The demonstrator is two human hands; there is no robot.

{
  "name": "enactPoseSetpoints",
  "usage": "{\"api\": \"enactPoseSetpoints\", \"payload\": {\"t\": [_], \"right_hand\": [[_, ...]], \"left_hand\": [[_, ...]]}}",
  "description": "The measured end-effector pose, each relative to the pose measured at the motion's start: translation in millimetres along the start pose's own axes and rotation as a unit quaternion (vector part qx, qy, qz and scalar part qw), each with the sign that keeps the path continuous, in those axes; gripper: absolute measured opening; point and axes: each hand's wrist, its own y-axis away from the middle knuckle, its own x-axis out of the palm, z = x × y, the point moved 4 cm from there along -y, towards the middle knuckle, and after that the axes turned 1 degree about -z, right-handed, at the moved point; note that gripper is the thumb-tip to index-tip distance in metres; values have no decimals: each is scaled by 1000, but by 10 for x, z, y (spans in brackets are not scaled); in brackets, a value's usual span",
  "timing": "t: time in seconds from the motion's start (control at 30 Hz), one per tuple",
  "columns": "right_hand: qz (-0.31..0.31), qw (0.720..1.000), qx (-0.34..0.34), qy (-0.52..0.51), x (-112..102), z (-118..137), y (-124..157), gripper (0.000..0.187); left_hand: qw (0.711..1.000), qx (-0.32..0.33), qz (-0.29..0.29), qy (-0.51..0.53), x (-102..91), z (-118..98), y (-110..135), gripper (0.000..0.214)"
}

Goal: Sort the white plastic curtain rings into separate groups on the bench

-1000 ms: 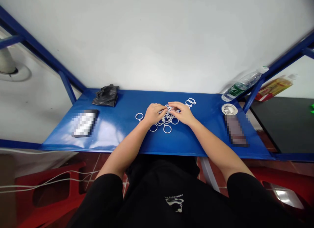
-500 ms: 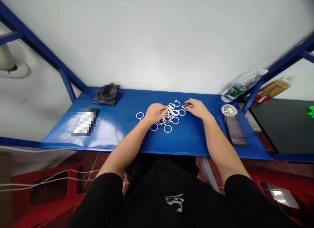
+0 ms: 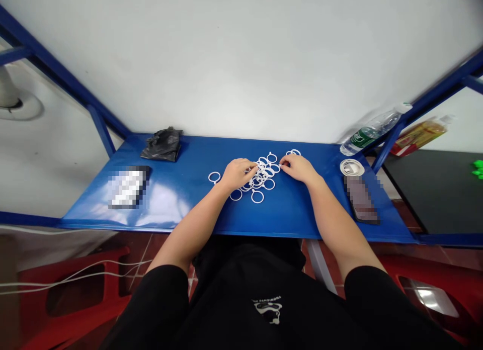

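Observation:
White plastic curtain rings, each with a small eyelet, lie in a loose pile on the blue tabletop. My left hand rests at the pile's left side. Its thumb and fingers are drawn together around a white ring, mostly hidden by the hand. At the right edge of the pile, my right hand has its fingertips closed at the eyelet of another ring. Just behind that hand, one or two more rings lie apart from the pile. A single ring is left of my left hand.
A crumpled black plastic bag and a blurred phone-like item are on the left. To the right are a clear bottle, a coiled white cable and a dark phone. Blue frame bars flank the tabletop.
My right hand has moved slightly left toward the pile, and rings behind it now show more fully. My left hand has stayed in nearly the same place.

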Motion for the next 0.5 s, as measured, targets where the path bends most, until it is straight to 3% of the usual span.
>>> {"api": "enactPoseSetpoints", "payload": {"t": [0.1,0.2,0.37,0.5], "right_hand": [[-3,1000,8,-13,-15,39,2,15],[-48,996,7,-71,-44,151,14,14],[-105,967,-51,-228,7,538,91,17],[-112,954,-104,-258,81,770,149,19]], "left_hand": [[1000,-1,4,0,9,10,3,23],[1000,2,3,-4,16,3,3,23],[999,40,-3,-1,12,-100,-7,24],[998,55,-9,-4,13,-144,-11,23]]}}
